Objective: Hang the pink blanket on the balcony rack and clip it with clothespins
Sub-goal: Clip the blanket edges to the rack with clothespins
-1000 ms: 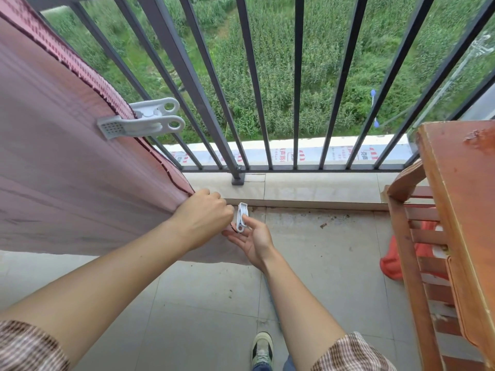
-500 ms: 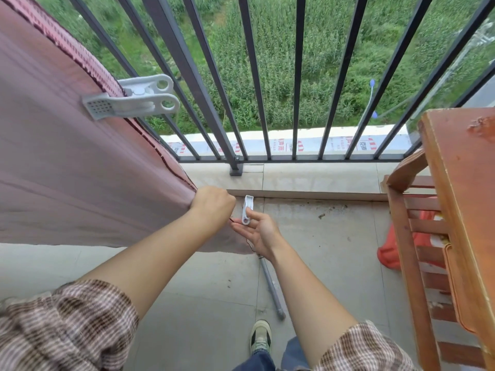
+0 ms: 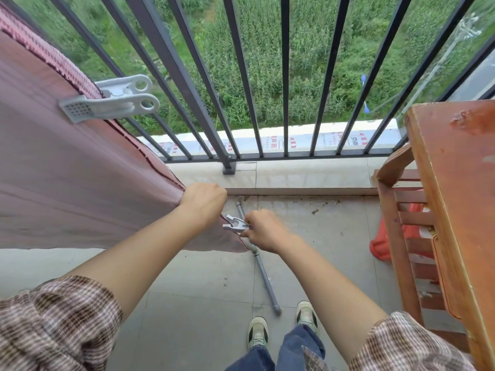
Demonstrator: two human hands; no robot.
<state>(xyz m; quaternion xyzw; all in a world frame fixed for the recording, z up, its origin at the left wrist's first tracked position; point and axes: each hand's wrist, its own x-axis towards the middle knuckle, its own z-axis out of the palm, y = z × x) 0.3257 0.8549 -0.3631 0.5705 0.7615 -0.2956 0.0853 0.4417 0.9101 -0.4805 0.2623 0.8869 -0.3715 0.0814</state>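
Observation:
The pink blanket (image 3: 67, 183) hangs on the left and slopes down to its lower right corner. A large white clothespin (image 3: 109, 101) is clipped on its right edge, beside the dark railing (image 3: 187, 84). My left hand (image 3: 202, 202) is shut on the blanket's edge near the corner. My right hand (image 3: 263, 230) holds a second white clothespin (image 3: 235, 223), its jaws pointing left at the blanket's edge just below my left hand. Whether the jaws bite the cloth I cannot tell.
A grey metal pole (image 3: 258, 259) lies on the tiled floor under my hands, running toward my shoes (image 3: 258, 332). A reddish wooden table (image 3: 460, 188) and chair (image 3: 399, 223) stand at the right, with an orange-red cloth (image 3: 380, 247) on the floor beneath.
My right hand has turned the small clothespin from upright to lying sideways and brought it against the blanket's edge. My left hand keeps its grip on the blanket.

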